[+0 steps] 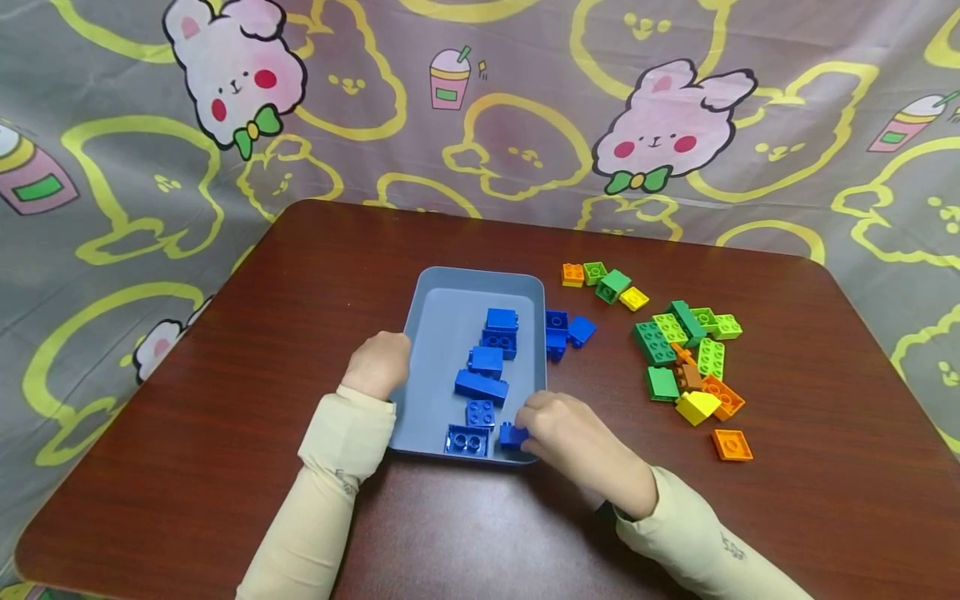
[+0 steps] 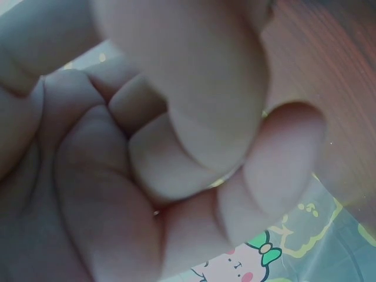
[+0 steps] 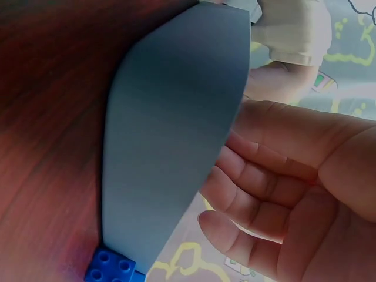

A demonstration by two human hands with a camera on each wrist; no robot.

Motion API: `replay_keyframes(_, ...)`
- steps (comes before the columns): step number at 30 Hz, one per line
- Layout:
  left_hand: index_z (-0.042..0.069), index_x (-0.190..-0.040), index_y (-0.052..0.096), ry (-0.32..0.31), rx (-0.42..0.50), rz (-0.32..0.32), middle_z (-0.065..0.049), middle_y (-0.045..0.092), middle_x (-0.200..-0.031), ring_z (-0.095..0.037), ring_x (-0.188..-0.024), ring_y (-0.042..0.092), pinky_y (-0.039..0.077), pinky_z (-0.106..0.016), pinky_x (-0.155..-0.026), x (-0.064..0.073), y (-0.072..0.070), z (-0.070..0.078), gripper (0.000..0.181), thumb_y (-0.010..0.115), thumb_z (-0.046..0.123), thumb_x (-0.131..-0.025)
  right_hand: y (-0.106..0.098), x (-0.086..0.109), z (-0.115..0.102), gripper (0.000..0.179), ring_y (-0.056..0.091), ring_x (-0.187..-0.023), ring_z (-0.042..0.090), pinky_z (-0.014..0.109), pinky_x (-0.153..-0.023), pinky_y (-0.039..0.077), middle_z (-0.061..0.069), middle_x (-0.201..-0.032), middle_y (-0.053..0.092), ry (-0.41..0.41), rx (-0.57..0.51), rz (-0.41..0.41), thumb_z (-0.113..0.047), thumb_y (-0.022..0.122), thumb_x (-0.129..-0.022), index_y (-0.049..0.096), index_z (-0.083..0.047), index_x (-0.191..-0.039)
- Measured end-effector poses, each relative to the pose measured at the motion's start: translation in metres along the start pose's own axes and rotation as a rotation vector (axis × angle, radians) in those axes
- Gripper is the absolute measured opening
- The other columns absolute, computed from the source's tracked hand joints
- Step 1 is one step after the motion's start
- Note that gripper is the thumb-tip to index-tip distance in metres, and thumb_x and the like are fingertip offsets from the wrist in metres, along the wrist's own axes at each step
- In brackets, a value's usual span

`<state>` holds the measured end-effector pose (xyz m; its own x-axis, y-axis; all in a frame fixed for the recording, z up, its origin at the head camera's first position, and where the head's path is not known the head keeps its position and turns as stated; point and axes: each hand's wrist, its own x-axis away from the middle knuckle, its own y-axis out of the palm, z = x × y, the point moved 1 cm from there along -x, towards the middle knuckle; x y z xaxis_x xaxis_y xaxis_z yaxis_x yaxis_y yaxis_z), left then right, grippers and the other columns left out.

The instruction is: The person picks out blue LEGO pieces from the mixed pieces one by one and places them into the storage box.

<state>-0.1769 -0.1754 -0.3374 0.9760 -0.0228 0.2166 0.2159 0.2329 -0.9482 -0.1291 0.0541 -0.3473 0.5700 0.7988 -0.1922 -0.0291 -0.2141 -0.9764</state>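
Note:
My left hand [image 1: 377, 364] is at the left rim of a grey-blue tray [image 1: 435, 333], its fingers curled. In the left wrist view the curled fingers [image 2: 176, 158] enclose nothing visible. At the tray's near right corner, my right hand [image 1: 573, 437] reaches over the rim and pinches a blue toy brick [image 1: 510, 437]. The right wrist view shows the tray's outer wall [image 3: 170, 123] hiding the fingertips and that brick. Several other blue bricks [image 1: 482, 385] lie inside the tray, in a rough line down its right half.
Just outside the tray's right wall are several blue bricks [image 1: 580, 331]. Orange, green and yellow bricks [image 1: 613, 286] lie behind them. A larger pile of green, yellow, orange and brown bricks [image 1: 670, 329] is farther right, with an orange brick [image 1: 732, 445] nearer me. A patterned curtain [image 1: 525, 108] hangs behind.

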Motion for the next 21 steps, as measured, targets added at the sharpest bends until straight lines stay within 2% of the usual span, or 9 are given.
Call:
replay_keyframes(7,-0.005,-0.088,0.064,-0.005,-0.014,0.004,-0.018,0.059,-0.077,-0.024,-0.063,0.054,0.046,-0.041,-0.056,-0.0008,0.0004,0.0001,0.023,0.041,-0.004,-0.086,0.003,-0.0004,-0.0006,0.016,0.052,-0.063,0.013,0.027,-0.056,0.043,-0.001,-0.065,0.053,-0.017,0.002,0.0,-0.009,0.076,-0.068,0.061,-0.008,-0.071)
replay_keyframes(14,-0.006,-0.088,0.063,0.0,-0.016,0.004,-0.018,0.058,-0.076,-0.024,-0.063,0.054,0.046,-0.041,-0.056,-0.0005,-0.0003,0.0004,0.023,0.041,-0.004,-0.086,0.0051,-0.0016,0.0002,0.015,0.051,-0.064,0.012,0.026,-0.057,0.044,-0.002,-0.067,0.054,0.013,-0.01,-0.035,-0.01,0.076,-0.069,0.062,-0.009,-0.073)
replay_keyframes(21,-0.005,-0.085,0.063,0.008,-0.019,0.006,-0.017,0.058,-0.074,-0.023,-0.062,0.053,0.046,-0.04,-0.056,0.0003,-0.0004,0.0002,0.023,0.041,-0.005,-0.086,0.0065,-0.0015,0.0,0.015,0.05,-0.064,0.013,0.027,-0.056,0.04,-0.004,-0.065,0.054,0.021,0.013,-0.037,-0.011,0.076,-0.068,0.062,-0.011,-0.07)
